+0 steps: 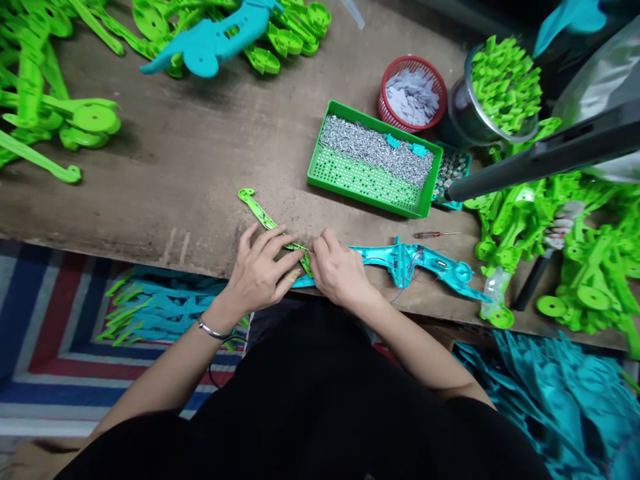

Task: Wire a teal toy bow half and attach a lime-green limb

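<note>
Left hand (260, 267) fingers pressed on green arm piece (260, 212); right hand (337, 270) pinching its near end against teal shell (410, 261); red-handled screwdriver (435, 235) lies just beyond on bench (190, 167).

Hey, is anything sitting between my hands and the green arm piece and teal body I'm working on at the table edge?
Nothing visible does. Your left hand and right hand already rest on the green arm piece where it meets the teal body. The green tray and red-handled screwdriver lie farther back, clear of both.
</note>
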{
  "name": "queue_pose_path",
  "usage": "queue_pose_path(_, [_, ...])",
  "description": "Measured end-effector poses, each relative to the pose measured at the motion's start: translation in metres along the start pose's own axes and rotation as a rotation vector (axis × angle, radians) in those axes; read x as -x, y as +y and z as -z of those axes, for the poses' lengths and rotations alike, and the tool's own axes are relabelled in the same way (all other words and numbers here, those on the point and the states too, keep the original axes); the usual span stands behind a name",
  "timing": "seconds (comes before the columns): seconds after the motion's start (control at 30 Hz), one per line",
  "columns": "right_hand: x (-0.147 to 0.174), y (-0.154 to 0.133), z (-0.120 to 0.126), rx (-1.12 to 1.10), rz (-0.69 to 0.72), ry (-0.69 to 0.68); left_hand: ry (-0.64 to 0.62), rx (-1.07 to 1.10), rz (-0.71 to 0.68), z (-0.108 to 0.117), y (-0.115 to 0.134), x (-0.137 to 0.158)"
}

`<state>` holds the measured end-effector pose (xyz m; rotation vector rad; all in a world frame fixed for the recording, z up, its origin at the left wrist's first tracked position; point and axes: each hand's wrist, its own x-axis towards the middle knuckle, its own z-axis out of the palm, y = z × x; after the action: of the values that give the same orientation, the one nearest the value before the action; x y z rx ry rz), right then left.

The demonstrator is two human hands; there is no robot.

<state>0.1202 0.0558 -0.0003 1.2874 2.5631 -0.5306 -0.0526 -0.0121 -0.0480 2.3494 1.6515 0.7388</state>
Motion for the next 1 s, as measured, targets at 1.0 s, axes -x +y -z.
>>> queue_pose_path(1.0, [-0.0030,0.0023,-0.0052,-0.210,-0.110,0.118,-0.017,-0.044,-0.002,0.0024,0.0044,-0.0041])
